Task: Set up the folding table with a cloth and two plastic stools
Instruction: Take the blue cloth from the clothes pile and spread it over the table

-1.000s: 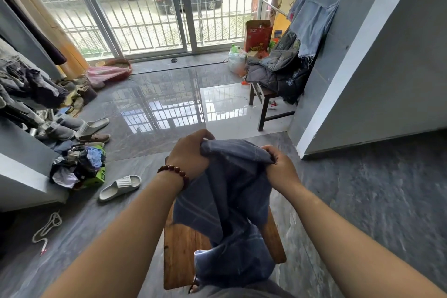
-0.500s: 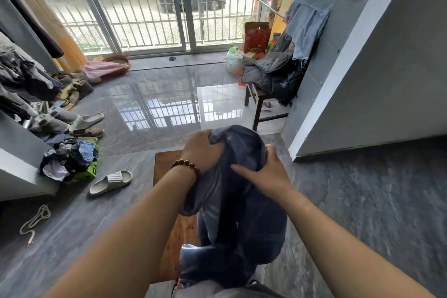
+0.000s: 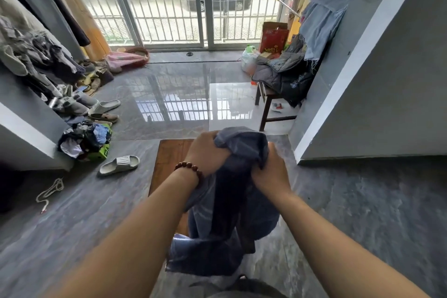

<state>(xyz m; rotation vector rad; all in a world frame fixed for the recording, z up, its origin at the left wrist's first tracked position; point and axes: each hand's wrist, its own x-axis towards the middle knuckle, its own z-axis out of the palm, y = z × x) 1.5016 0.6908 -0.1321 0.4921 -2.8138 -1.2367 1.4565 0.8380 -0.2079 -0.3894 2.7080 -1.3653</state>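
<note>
My left hand (image 3: 205, 151), with a bead bracelet (image 3: 191, 169) at its wrist, is curled tight round the bunched top of the blue-grey cloth (image 3: 227, 215). My right hand (image 3: 272, 173) grips the same bunch just beside it, fingers folded into the fabric. Both sit at the centre of the frame, nearly touching. The cloth hangs from them in a crumpled drop toward the lower middle, in front of the wooden table (image 3: 169, 162), whose brown top shows left of my left wrist. I cannot tell whether its legs are out. I judge the step to be opening the cloth before spreading it. To do that well I would find the two corners of one edge and slide the hands apart along it until it is taut. Then I would lift so the hem clears the top and lay it from the far edge toward me, square to the sides. A pale slipper (image 3: 119, 164) lies on the grey floor (image 3: 362, 213) near the table's left side, worth minding underfoot. I see no plastic stools in this view
</note>
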